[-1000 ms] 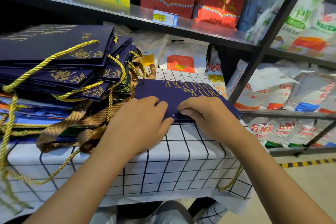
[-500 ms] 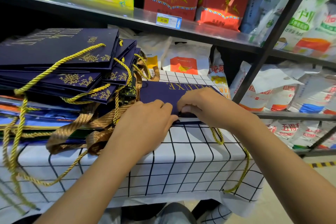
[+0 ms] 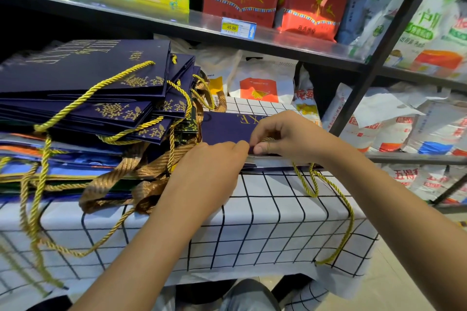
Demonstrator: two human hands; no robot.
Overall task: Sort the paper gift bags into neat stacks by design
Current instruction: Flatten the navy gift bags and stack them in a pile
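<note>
A navy gift bag (image 3: 227, 127) with gold lettering lies flat on the grid-patterned tablecloth (image 3: 265, 212), its near part folded up. My right hand (image 3: 285, 135) grips the bag's near edge together with its yellow rope handle (image 3: 328, 189), which hangs over the table's front. My left hand (image 3: 214, 166) touches the same edge just to the left, fingers curled onto it. To the left rises a fanned stack of navy bags (image 3: 83, 76) with yellow cords. It rests on other bags (image 3: 50, 166) in blue and orange with gold ribbon handles.
A black metal shelf (image 3: 290, 43) runs behind the table, carrying red and green packages and a yellow price tag (image 3: 231, 27). White sacks (image 3: 262, 81) fill the lower shelf behind and to the right. A slanted black post (image 3: 374, 68) stands at the right.
The single navy bag has been folded or drawn back, so less of its lettering shows. My right hand now holds its rope handle, which has swung out over the table's front.
</note>
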